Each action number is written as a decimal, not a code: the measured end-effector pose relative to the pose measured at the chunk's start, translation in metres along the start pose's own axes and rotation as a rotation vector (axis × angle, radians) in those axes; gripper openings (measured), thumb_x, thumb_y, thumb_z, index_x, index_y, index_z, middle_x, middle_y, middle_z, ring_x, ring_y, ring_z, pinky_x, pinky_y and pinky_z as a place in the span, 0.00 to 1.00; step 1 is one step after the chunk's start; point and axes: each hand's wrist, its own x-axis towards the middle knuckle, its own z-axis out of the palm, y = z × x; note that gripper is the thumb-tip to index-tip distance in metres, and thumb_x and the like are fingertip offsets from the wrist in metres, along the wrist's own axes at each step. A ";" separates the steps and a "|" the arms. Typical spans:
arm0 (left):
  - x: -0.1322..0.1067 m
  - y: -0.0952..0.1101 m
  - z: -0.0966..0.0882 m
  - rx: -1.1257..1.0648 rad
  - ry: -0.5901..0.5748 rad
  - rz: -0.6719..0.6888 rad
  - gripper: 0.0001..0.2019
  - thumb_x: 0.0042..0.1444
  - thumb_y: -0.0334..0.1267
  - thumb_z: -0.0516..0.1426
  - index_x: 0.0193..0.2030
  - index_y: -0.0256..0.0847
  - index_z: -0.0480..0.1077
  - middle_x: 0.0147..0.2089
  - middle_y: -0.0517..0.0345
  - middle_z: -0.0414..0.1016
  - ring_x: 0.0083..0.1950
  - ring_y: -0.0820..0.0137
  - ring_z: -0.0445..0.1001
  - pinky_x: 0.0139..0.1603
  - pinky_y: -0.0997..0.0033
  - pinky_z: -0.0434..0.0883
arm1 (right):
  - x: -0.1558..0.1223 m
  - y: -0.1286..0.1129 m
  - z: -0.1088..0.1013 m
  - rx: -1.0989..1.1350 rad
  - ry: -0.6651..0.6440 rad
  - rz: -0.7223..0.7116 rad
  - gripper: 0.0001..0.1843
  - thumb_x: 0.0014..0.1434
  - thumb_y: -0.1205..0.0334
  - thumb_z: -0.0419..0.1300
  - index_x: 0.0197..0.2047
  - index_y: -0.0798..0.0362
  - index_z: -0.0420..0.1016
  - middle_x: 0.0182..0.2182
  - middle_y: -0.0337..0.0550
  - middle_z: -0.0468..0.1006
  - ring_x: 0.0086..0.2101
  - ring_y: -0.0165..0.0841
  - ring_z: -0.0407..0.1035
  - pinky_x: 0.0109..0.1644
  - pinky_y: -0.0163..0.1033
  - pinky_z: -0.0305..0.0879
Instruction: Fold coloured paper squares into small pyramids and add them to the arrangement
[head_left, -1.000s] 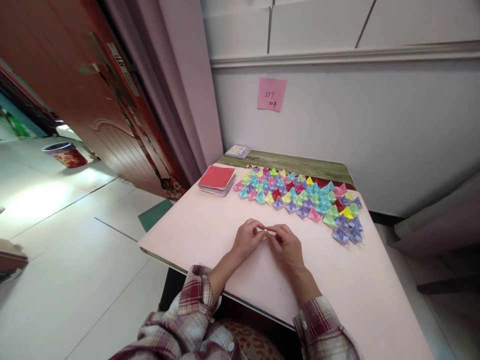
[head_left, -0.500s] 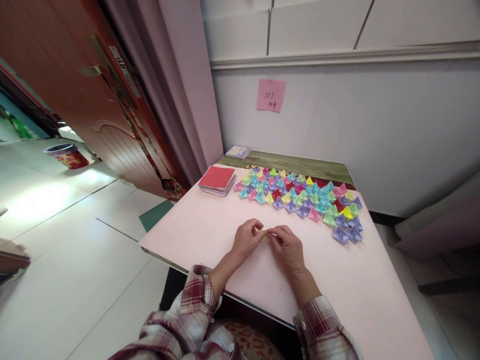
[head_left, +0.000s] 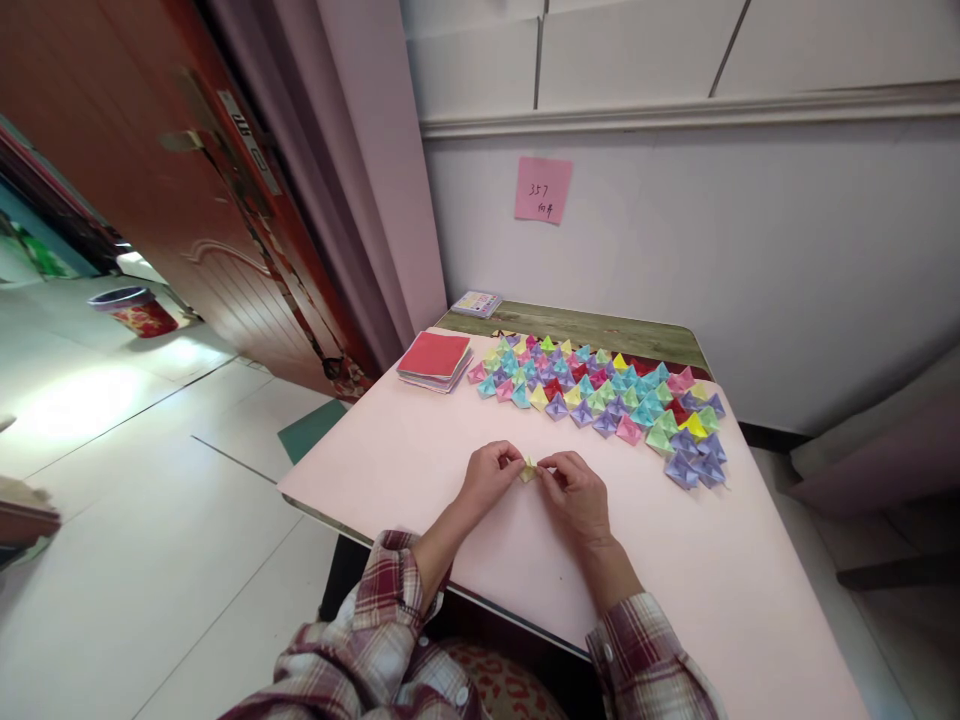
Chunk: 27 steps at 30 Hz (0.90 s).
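A small pale-yellow origami boat point(head_left: 528, 470) is pinched between my two hands, just above the pink tabletop point(head_left: 375, 450). My left hand point(head_left: 489, 478) grips its left tip between thumb and forefinger. On the opposite side, my right hand point(head_left: 576, 490) has finger and thumb closed on the right tip. Beyond them, many folded paper boats point(head_left: 600, 392) in purple, blue, green, yellow, pink and red stand in close rows across the back of the table. To their left lies a stack of square paper sheets point(head_left: 435, 358) with a red one on top.
A small pack point(head_left: 476, 304) rests on the green wooden strip point(head_left: 600, 325) at the back. On the wall hangs a pink note point(head_left: 543, 190) with handwriting. At the left are a brown door point(head_left: 150, 150) and a red waste bin point(head_left: 142, 312) on the floor.
My hands have drawn slightly apart, the left one shifting a little left. More of the yellow origami boat now shows between my fingertips. The rows of boats and the paper stack have not moved.
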 end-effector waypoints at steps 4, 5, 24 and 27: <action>0.002 -0.002 -0.003 -0.146 -0.050 -0.067 0.07 0.47 0.40 0.60 0.27 0.38 0.73 0.24 0.62 0.70 0.25 0.75 0.64 0.27 0.76 0.60 | 0.000 0.001 0.000 0.015 0.013 0.022 0.10 0.60 0.55 0.57 0.33 0.49 0.77 0.31 0.40 0.77 0.25 0.30 0.69 0.31 0.35 0.62; 0.003 -0.003 -0.003 -0.173 -0.056 -0.079 0.07 0.46 0.39 0.60 0.27 0.37 0.73 0.24 0.62 0.70 0.25 0.75 0.64 0.27 0.76 0.60 | 0.000 0.002 0.000 0.020 0.014 0.030 0.11 0.61 0.55 0.57 0.32 0.49 0.77 0.30 0.40 0.77 0.26 0.30 0.69 0.31 0.35 0.62; 0.009 -0.008 -0.007 -0.046 -0.033 0.098 0.11 0.49 0.27 0.52 0.34 0.38 0.75 0.33 0.59 0.73 0.31 0.74 0.68 0.33 0.75 0.64 | 0.001 0.001 0.000 0.093 0.002 0.157 0.10 0.55 0.64 0.55 0.38 0.49 0.76 0.35 0.39 0.78 0.27 0.29 0.71 0.33 0.34 0.64; 0.009 -0.006 -0.008 0.072 -0.040 0.199 0.15 0.48 0.24 0.50 0.32 0.40 0.77 0.35 0.57 0.73 0.35 0.72 0.70 0.38 0.74 0.66 | 0.002 0.002 0.001 0.078 -0.001 0.097 0.13 0.54 0.66 0.54 0.37 0.47 0.79 0.38 0.40 0.78 0.28 0.29 0.71 0.34 0.34 0.65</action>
